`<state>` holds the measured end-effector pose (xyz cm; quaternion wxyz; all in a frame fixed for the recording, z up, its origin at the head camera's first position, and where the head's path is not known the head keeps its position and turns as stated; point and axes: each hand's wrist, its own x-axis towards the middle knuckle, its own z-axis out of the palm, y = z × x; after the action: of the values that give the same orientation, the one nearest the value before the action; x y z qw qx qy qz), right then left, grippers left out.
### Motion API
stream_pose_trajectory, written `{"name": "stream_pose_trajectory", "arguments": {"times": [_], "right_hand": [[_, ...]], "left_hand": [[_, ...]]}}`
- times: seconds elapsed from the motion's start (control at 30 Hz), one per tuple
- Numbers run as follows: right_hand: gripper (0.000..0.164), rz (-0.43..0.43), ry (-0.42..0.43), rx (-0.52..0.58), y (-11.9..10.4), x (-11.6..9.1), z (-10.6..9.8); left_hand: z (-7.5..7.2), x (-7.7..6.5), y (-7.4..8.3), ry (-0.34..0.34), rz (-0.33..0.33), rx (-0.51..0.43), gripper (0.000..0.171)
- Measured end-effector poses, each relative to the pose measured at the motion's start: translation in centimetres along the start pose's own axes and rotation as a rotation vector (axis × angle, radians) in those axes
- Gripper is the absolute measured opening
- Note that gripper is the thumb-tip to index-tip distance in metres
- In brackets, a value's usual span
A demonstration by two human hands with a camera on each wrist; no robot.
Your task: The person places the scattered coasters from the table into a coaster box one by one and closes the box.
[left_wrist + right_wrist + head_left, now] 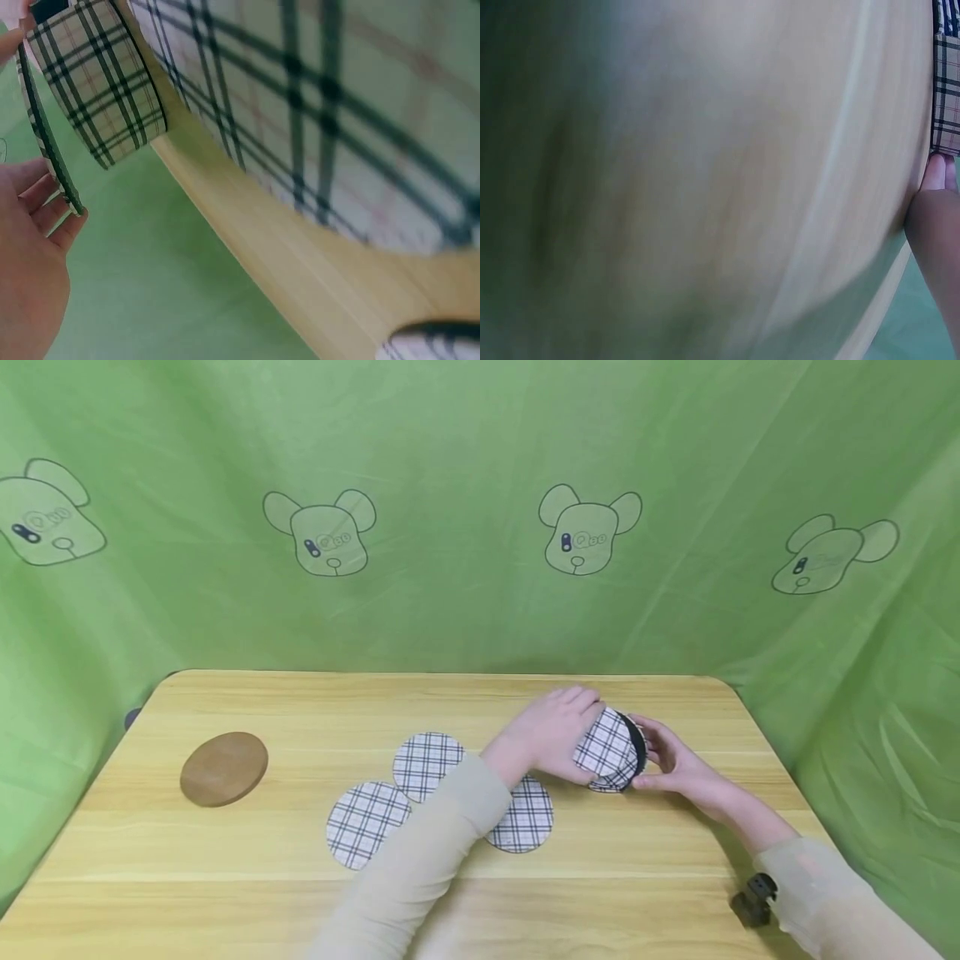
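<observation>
A person's L hand [558,735] grips a plaid disc [602,742] by its edge, tilted, just beside a round plaid holder [101,82] at R of the wood table [637,902]; the R hand [686,772] clasps the holder, thumb nr. side, fingers far. Three more plaid discs [365,824] lie mid-table; a brown disc [224,768] sits L.

Head view looked forward and down from well back, covering most of the tabletop [645,877] plus green curtain [465,627]; left wrist looked close past the left hand [555,735], rolled, a plaid surface [322,112] looming; right wrist sat close over wood, mostly blur, right hand [682,772] at frame edge; head and left wrist shared the plaid holder [105,82].
</observation>
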<state>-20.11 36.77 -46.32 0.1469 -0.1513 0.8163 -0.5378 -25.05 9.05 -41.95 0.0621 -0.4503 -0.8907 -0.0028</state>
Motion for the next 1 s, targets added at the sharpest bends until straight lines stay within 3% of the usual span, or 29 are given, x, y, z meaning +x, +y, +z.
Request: {"name": "stream_pose_trajectory", "arguments": {"times": [0.4, 1.0], "right_hand": [[0.102, 0.007, -0.008, 0.005, -0.1, -0.1, 0.0], [0.102, 0.000, -0.004, -0.001, 0.0, 0.0, 0.0]], "left_hand": [[0.3, 0.7, 1.2, -0.022, -0.046, -0.004, 0.116], [0.6, 2.0, 2.8, -0.077, -0.075, 0.092, 0.113]]}}
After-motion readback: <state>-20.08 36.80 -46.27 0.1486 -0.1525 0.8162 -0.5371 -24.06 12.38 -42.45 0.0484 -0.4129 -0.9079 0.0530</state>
